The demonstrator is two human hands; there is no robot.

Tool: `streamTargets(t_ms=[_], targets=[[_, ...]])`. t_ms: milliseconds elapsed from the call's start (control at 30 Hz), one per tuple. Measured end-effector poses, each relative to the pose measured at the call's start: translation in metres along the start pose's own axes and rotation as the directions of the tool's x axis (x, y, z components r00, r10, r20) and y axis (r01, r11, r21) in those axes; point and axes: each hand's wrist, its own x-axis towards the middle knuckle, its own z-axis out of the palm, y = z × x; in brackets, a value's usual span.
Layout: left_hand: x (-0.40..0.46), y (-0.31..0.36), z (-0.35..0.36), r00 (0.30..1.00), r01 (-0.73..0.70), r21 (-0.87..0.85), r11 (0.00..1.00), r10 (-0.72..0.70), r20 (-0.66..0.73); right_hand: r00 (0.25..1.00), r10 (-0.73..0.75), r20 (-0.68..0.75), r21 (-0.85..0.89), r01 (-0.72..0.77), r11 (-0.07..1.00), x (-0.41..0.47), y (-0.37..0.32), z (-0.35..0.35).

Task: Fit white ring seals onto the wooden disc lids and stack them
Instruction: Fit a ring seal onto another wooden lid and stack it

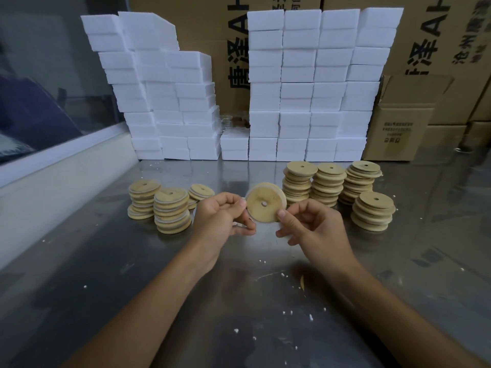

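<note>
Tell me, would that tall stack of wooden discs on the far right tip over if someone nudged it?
Probably. The far right stack has discs sitting visibly offset, so a sideways push would likely slide the top ones off. The steel table looks smooth, so the base might skid too.

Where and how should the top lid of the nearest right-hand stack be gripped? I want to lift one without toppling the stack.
Pinch the top lid by its thin rim, at opposite edges, coming from above and the near side. It lies flat and somewhat offset on an uneven stack, so its edge is probably easy to catch; lift straight up rather than dragging it sideways.
</note>
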Motion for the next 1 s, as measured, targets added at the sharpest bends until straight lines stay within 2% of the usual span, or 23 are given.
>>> streamTargets(t_ms=[100,200,433,533,733,900,933,1000], targets=[[0.004,0.004,-0.005,0.993,-0.022,-0.04,0.999,0.017,-0.119,1.0,0.002,-0.01,-0.052,-0.002,0.999,0.0,0.0,-0.002],[0.01,0.011,-0.014,0.965,-0.05,-0.149,0.988,0.009,-0.261,1.0,0.001,-0.023,-0.07,-0.003,0.998,0.0,0.0,-0.004],[0.024,0.016,-0.036,0.821,-0.107,-0.322,0.941,-0.099,-0.562,0.999,-0.019,-0.049,-0.104,0.014,0.994,0.002,0.002,-0.005],[0.028,0.014,-0.047,0.777,-0.086,-0.362,0.928,-0.165,-0.608,0.996,-0.034,-0.085,-0.142,0.021,0.99,0.002,0.003,-0.006],[0.035,0.004,-0.064,0.774,-0.021,-0.383,0.923,-0.228,-0.592,0.976,-0.094,-0.199,-0.25,0.043,0.967,0.006,0.005,-0.012],[0.036,0.002,-0.063,0.75,-0.037,-0.353,0.935,-0.208,-0.627,0.978,-0.092,-0.187,-0.305,0.031,0.952,0.005,0.011,-0.016],[0.035,0.001,-0.063,0.735,-0.053,-0.296,0.954,-0.163,-0.658,0.977,-0.099,-0.19,-0.314,0.035,0.949,0.006,0.011,-0.017],[0.032,0.0,-0.061,0.73,-0.093,-0.014,0.996,0.059,-0.68,0.976,-0.118,-0.183,-0.338,0.05,0.94,0.007,0.012,-0.019]])
